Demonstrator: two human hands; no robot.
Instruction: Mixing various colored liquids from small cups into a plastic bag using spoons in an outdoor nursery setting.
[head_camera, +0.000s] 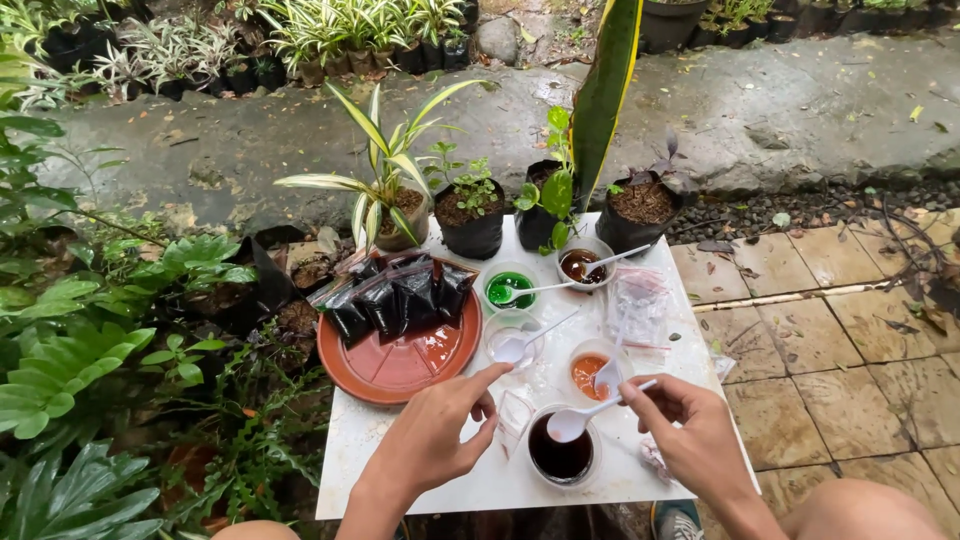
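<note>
Several small dark liquid-filled plastic pouches (398, 298) lay heaped on the far side of a round terracotta tray (400, 370) at the white counter's (360, 440) left. A clear plastic bag (638, 305) lay crumpled near the counter's right edge.

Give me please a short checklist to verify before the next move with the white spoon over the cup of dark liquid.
1. Grip on spoon: the right hand holds the white spoon by its handle. Ok.
2. Bowl position: the spoon bowl sits above the cup of dark liquid. Ok.
3. Spoon content: filled or empty, cannot tell.
4. Left hand: holds nothing, its fingers point toward the clear cup; touching it or not, cannot tell.
5. Neighbours: the orange cup stands close behind the dark one, with its own spoon inside. Not ok for wide movements.
6. Table: wet surface, cups upright. Ok.
</note>
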